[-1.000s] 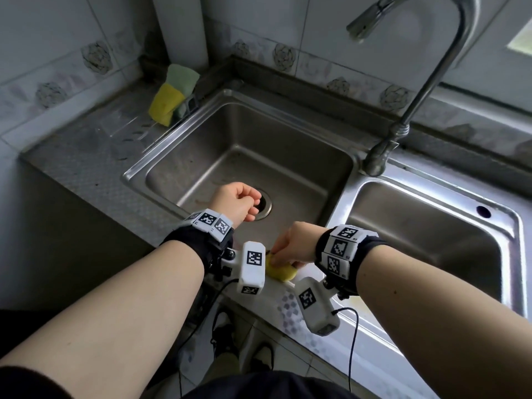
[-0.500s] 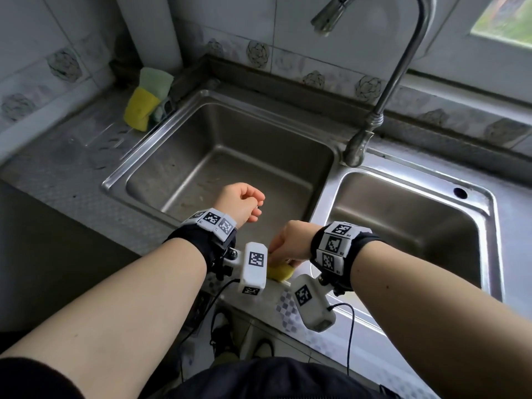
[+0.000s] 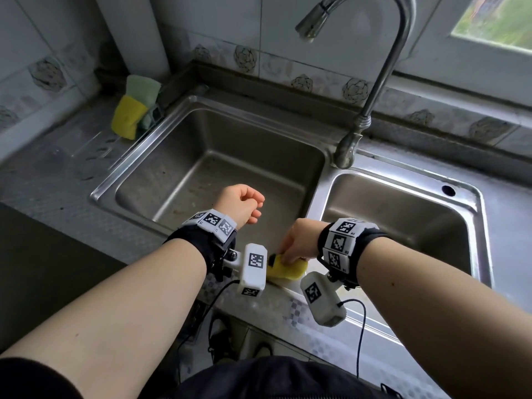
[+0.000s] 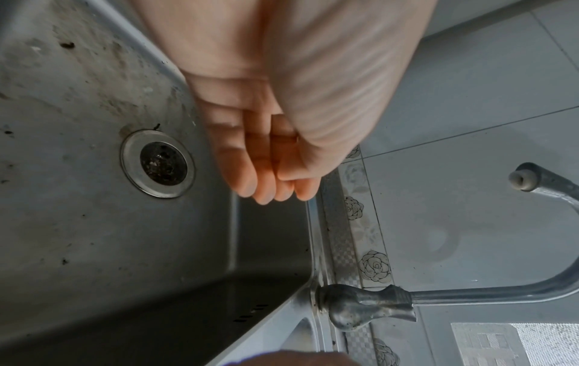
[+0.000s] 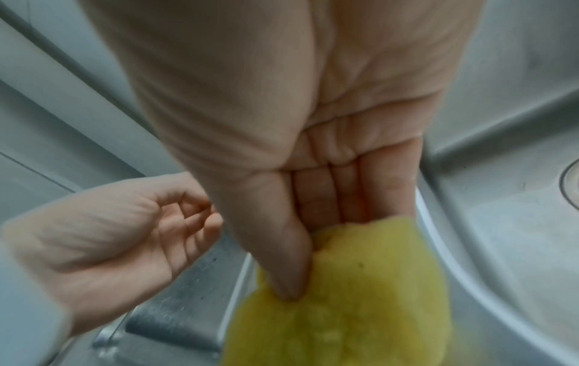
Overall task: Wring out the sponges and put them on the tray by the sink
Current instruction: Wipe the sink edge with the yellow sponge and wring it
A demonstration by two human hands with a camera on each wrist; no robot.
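a yellow sponge [image 3: 288, 269] is pinched by the right hand [image 3: 299, 240] on the near rim of the sink [image 3: 184, 110]. the left hand [image 3: 240, 203] is held loosely curled, empty, over the basin. water may be dripped outside the sink if the sponge is squeezed there.

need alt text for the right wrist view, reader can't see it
Seen from the wrist, the right hand pinches a yellow sponge between thumb and fingers over the steel sink's rim. The left hand hovers beside it at lower left, fingers loosely curled and holding nothing.
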